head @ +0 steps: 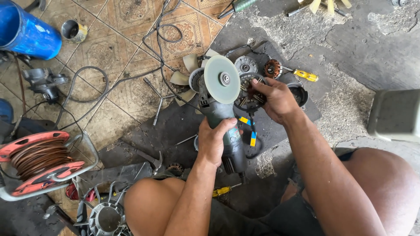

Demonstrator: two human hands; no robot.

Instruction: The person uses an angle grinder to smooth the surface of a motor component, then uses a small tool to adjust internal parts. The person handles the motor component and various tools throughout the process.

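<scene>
- Left hand (215, 140) was clenched round the body of the angle grinder (221, 118).
- Grinder's long axis ran toward/away from the person; disc (222, 79) end pointed away, flat face up toward the camera.
- Right hand (276, 99) gripped the motor stator (247, 97) just right of the disc, fingers on its windings.
- Both were over the dark mat (175, 126) on the floor, ahead of the knees.
</scene>
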